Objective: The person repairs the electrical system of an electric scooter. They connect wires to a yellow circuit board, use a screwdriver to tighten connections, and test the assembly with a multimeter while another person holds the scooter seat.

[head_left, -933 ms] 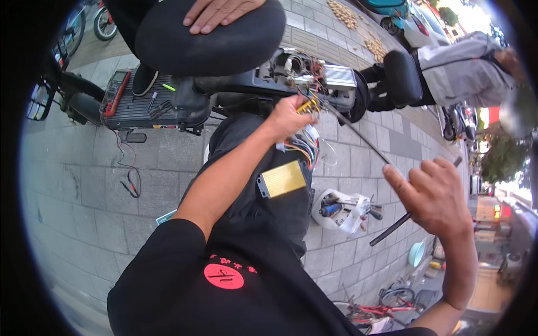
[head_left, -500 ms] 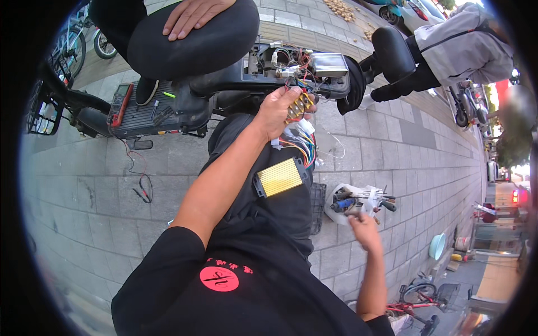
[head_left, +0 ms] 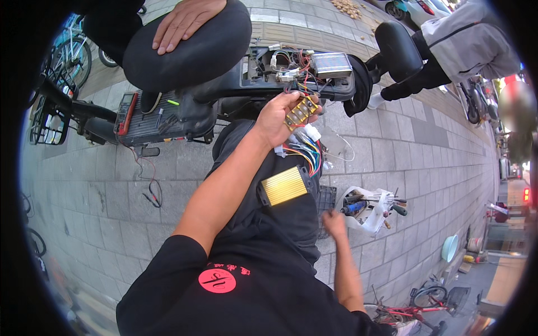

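My left hand (head_left: 278,119) grips a yellow terminal block (head_left: 301,113) with metal screws, held beside the scooter's opened compartment. Wires run from the block toward a silver finned controller box (head_left: 332,64) in that compartment. Across my thigh lies a gold finned controller (head_left: 284,187), its multicoloured wires (head_left: 305,150) and white connectors bunched below the block. Low on the right, my right hand (head_left: 335,224) has its fingers closed beside a black plastic crate (head_left: 327,200); anything in them is too small to make out. A white bag of tools (head_left: 371,219) stands just right of it.
Another person's hand (head_left: 188,22) rests on the black scooter seat (head_left: 190,47). A red multimeter (head_left: 126,113) lies on the footboard (head_left: 151,126), its test leads (head_left: 152,193) trailing onto the paving. At the upper right stands a person in a grey jacket (head_left: 468,42).
My right hand has moved left, from in front of the tool bag to the crate beside it. The left hand still holds the terminal block, its screw side now more visible. The view has shifted slightly.
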Tool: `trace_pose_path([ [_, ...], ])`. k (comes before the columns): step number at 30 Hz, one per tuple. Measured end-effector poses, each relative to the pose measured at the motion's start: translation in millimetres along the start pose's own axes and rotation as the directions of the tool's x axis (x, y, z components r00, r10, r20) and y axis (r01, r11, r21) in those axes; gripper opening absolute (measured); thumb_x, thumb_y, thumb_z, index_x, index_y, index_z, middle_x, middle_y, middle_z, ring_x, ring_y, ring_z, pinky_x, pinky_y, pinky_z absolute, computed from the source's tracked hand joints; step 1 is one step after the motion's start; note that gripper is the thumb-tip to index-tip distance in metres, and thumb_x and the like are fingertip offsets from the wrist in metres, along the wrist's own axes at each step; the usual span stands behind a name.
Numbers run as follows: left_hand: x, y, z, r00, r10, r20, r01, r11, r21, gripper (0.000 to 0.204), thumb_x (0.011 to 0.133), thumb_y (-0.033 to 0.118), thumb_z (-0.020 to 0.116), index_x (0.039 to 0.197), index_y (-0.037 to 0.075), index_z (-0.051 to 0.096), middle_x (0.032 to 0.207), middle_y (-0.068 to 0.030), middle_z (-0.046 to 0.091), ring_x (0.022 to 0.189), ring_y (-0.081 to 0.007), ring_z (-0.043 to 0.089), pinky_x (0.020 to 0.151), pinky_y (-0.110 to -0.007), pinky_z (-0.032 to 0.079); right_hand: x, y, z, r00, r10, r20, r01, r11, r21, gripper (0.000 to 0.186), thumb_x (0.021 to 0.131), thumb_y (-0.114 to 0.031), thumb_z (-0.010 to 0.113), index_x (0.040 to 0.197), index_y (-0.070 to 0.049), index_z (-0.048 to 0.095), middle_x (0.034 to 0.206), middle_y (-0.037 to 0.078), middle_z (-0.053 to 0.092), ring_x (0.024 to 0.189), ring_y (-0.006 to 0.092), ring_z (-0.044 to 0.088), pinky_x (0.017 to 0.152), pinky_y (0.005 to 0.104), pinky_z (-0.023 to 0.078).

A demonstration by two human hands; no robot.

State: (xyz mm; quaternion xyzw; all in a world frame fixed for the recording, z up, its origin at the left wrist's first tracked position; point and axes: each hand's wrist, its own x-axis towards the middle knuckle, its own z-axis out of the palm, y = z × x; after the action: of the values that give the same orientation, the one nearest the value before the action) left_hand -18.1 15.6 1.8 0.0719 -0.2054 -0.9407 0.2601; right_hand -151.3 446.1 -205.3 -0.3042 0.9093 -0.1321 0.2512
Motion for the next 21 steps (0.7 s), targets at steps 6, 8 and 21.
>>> trace_pose_path([
  [6,1,1,7,1.000,-0.025,0.004,0.025,0.992,-0.124,0.036,0.116,0.026,0.040,0.121,0.001,0.066,0.126,-0.0230,0.074,0.116,-0.0406,0.073,0.101,-0.049,0.061,44,-256,-182,0.933,-0.184,-0.308,0.348,0.672,0.654,0.033,0.106,-0.027,0.069,0.110,0.004,0.076,0.090,0.005,0.074,0.081,0.0098,0.063,0.073,0.0282,0.052],
  [8,1,3,3,0.999,-0.042,0.004,0.042,0.989,-0.141,0.038,0.116,0.027,0.040,0.124,0.001,0.067,0.131,-0.0242,0.072,0.123,-0.0429,0.070,0.108,-0.051,0.056,49,-309,-195,0.941,-0.251,-0.226,0.336,0.614,0.714,0.033,0.104,-0.027,0.072,0.111,0.005,0.076,0.092,0.003,0.073,0.082,0.0072,0.061,0.071,0.0272,0.051],
  [21,-19,11,4,0.976,0.064,-0.210,-0.028,0.985,0.167,0.023,0.113,0.020,0.059,0.123,0.000,0.066,0.121,-0.0161,0.077,0.105,-0.0240,0.077,0.088,-0.041,0.065,75,-337,-172,0.960,-0.273,0.058,0.087,0.492,0.866,0.016,0.099,-0.015,0.076,0.103,0.000,0.075,0.078,-0.004,0.063,0.067,0.0037,0.051,0.059,0.0224,0.040],
])
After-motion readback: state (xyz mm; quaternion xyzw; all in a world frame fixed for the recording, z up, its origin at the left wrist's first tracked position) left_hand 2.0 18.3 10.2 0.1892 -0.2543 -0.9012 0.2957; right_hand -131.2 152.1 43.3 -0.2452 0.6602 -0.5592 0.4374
